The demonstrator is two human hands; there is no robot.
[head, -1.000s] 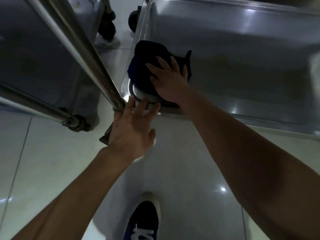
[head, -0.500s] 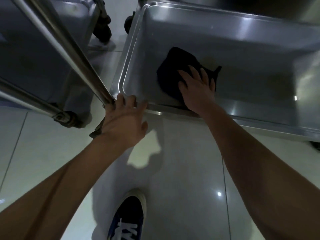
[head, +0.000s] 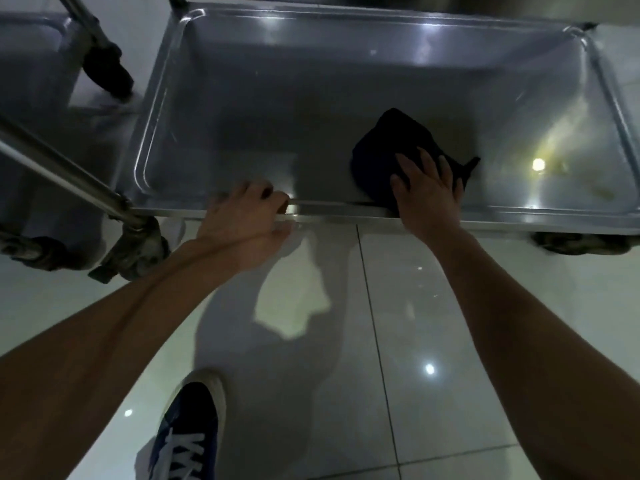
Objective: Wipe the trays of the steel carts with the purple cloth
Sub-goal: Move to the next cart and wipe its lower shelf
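Observation:
A low steel cart tray (head: 263, 109) fills the upper part of the head view. The cloth (head: 388, 147), dark in this dim light, lies bunched on the tray floor near the front rim, right of the middle. My right hand (head: 427, 188) presses flat on the cloth with its fingers spread. My left hand (head: 244, 220) grips the tray's front rim, fingers curled over the edge, thumb below.
A second steel cart (head: 34, 98) stands to the left, its slanted leg (head: 69, 174) and castor (head: 138, 251) close to the tray's front left corner. Another castor (head: 109, 72) is behind. My blue shoe (head: 188, 434) is on the glossy tiled floor.
My right hand has slid the cloth rightward along the tray floor from the front left corner. My left hand has shifted right along the rim and curled round it.

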